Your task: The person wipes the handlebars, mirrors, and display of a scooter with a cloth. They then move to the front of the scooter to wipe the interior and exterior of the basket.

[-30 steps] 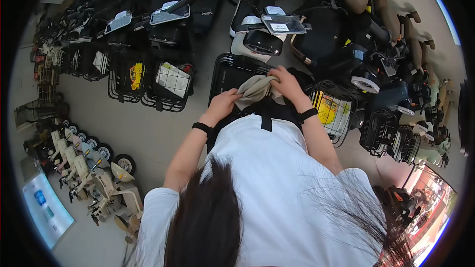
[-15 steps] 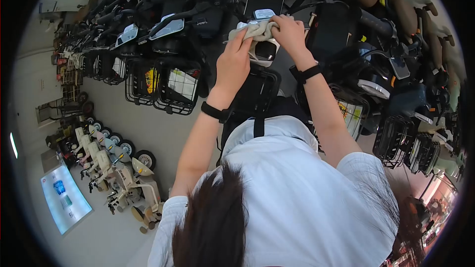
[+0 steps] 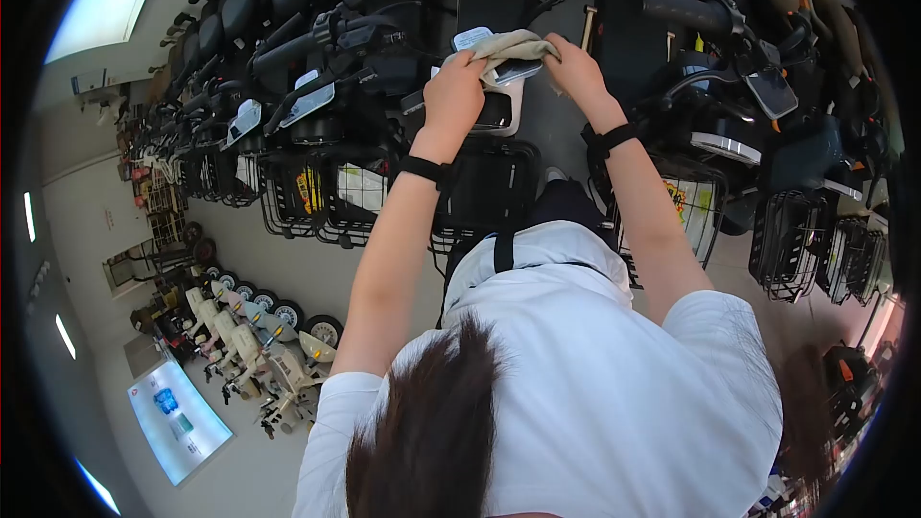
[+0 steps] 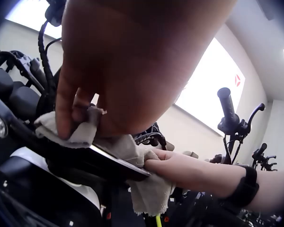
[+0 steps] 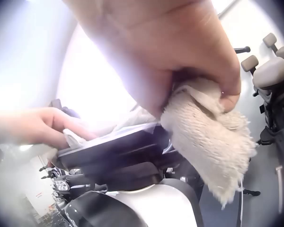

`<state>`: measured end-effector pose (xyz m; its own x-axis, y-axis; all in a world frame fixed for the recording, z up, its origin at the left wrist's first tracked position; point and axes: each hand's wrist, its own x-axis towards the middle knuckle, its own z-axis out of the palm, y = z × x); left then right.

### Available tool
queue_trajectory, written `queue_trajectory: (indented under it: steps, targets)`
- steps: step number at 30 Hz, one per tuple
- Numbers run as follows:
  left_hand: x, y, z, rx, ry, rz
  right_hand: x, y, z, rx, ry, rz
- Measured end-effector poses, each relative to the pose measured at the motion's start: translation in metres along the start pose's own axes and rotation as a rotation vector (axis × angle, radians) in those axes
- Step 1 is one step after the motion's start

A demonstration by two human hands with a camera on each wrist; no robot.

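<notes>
A beige cloth (image 3: 518,44) is stretched between the two hands over a flat, glossy panel (image 3: 513,73) at the front of a white-and-black electric bike. At the panel's left end my left hand (image 3: 454,96) pinches one end of the cloth, its fingers bent over the edge in the left wrist view. My right hand (image 3: 578,77) grips the other end just past the panel's right side. From that fist a fluffy flap of the cloth (image 5: 213,142) hangs down. The panel's dark underside (image 4: 109,165) shows below the cloth.
Below the panel sits the bike's black wire basket (image 3: 489,182). Parked bikes with handlebars (image 3: 686,10) and baskets (image 3: 787,240) crowd both sides. A row of small cream scooters (image 3: 254,345) stands at left near a lit screen (image 3: 179,417).
Both hands have moved forward and up with the cloth, from over the basket to the panel. The cloth, bunched earlier, is now drawn out lengthwise, and the hands are farther apart than half a second ago.
</notes>
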<state>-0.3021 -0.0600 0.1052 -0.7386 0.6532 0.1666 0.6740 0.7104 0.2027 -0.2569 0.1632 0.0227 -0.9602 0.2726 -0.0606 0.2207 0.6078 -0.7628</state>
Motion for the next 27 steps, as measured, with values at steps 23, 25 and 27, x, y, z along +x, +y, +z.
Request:
queue_trajectory:
  steps: [23, 25, 27]
  targets:
    - [-0.111, -0.023, -0.045, 0.106, 0.048, -0.342, 0.017, -0.114, 0.071, 0.118, -0.15, -0.327]
    - [-0.105, -0.026, -0.044, 0.12, 0.097, -0.35, 0.011, -0.111, 0.062, 0.103, -0.144, -0.327]
    - [-0.096, -0.032, -0.044, 0.092, 0.11, -0.335, -0.002, -0.107, 0.052, 0.092, -0.14, -0.322]
